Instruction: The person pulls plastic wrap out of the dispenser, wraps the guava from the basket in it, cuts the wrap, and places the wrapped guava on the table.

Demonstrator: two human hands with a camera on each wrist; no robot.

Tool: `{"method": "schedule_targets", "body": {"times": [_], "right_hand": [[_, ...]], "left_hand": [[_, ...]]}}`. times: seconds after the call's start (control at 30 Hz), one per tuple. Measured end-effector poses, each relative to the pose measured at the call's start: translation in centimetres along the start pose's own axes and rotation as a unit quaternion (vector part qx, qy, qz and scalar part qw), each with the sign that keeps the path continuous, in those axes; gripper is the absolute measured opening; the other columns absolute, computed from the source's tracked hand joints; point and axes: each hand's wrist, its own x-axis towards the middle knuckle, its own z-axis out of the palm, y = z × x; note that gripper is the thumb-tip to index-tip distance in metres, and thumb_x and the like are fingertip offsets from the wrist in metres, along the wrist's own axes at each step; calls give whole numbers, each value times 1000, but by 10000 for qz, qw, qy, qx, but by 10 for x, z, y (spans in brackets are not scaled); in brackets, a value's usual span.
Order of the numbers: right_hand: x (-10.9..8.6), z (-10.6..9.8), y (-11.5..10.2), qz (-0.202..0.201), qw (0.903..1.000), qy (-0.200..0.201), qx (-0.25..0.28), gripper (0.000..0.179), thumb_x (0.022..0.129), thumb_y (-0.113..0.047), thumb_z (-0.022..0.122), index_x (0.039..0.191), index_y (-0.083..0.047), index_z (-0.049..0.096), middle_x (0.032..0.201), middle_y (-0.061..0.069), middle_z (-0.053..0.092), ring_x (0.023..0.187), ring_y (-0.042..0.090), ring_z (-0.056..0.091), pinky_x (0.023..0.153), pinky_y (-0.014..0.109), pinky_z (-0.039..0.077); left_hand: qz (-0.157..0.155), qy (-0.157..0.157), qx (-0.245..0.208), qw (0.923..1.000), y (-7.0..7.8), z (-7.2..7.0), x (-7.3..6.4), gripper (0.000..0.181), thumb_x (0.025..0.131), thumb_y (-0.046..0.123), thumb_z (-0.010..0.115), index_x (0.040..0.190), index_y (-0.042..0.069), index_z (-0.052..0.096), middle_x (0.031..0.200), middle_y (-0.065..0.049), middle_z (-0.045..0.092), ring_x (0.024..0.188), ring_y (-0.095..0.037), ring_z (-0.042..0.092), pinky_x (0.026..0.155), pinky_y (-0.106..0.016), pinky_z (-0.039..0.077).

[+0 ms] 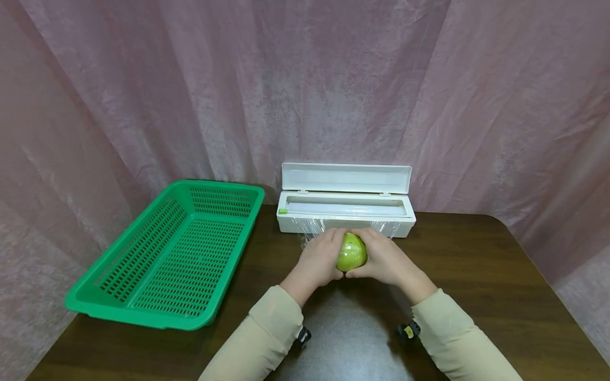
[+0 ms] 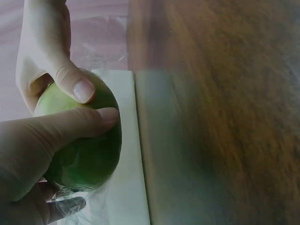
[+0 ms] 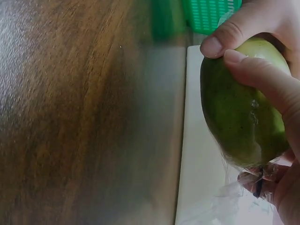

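Green fruit (image 1: 351, 253): dark stub (image 3: 258, 183) near one end, right wrist view only.

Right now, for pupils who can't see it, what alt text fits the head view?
A person's left hand and right hand hold a green fruit over a table. Behind is an open white box with clear film at its front; a green basket stands at left.

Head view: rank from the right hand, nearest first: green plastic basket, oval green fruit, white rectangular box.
1. Oval green fruit: held by the right hand.
2. White rectangular box: just ahead of it.
3. Green plastic basket: off to the left.
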Motion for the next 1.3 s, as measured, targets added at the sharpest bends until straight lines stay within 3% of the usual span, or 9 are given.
{"method": "schedule_targets", "body": {"times": [0.17, 0.33, 0.6, 0.73, 0.93, 1.13, 1.3], "right_hand": [[-3, 3, 3, 53, 10000, -11, 3, 95, 64, -42, 85, 139, -3, 42, 129, 13, 55, 111, 27, 56, 90, 45, 47], [-10, 10, 5, 182, 9998, -27, -89, 101, 69, -46, 81, 147, -8, 29, 140, 13, 47, 123, 32, 50, 95, 52, 42], [-12, 16, 5, -38, 9988, 217, -439, 101, 67, -41, 84, 145, -3, 31, 149, 18, 34, 132, 40, 39, 102, 59, 35], [-8, 20, 6, -119, 9972, 427, -607, 104, 64, -37, 87, 144, -1, 31, 141, 19, 43, 126, 38, 46, 97, 56, 41], [-3, 19, 5, -39, 9982, 310, -519, 104, 62, -35, 88, 143, -2, 32, 132, 18, 52, 118, 34, 53, 94, 52, 45], [0, 20, 6, -58, 9988, 461, -181, 87, 58, -32, 89, 129, -4, 46, 117, 10, 58, 102, 26, 56, 86, 44, 47], [-1, 26, 6, 37, 9987, 468, -176, 83, 59, -33, 88, 126, -4, 49, 118, 9, 59, 105, 26, 55, 90, 43, 45]], "left_hand": [[-43, 30, -6, 10000, 0, -3, 3, 89, 62, 33, 88, 134, 7, 42, 124, -5, 55, 109, -19, 57, 90, -34, 50], [22, 85, 308, 9995, 2, -2, 3, 87, 60, 38, 87, 130, 8, 45, 119, -5, 57, 102, -19, 58, 85, -32, 51], [87, 175, 416, 9989, 2, -4, 6, 87, 57, 40, 88, 127, 8, 49, 114, -5, 60, 98, -19, 61, 83, -33, 52], [100, 166, 401, 9990, 2, -5, 8, 83, 55, 41, 88, 122, 8, 51, 107, -4, 61, 92, -18, 60, 79, -31, 53], [52, 10, 328, 9994, 2, -7, 11, 83, 55, 42, 88, 121, 7, 51, 105, -4, 61, 92, -19, 60, 79, -31, 53], [-114, -129, -138, 9998, -2, -3, 12, 86, 57, 37, 88, 127, 9, 48, 110, -5, 59, 96, -20, 58, 81, -34, 51], [-251, -239, -450, 9984, -8, 5, 8, 85, 59, 33, 87, 130, 10, 47, 115, -5, 57, 98, -19, 57, 82, -34, 51]]}}
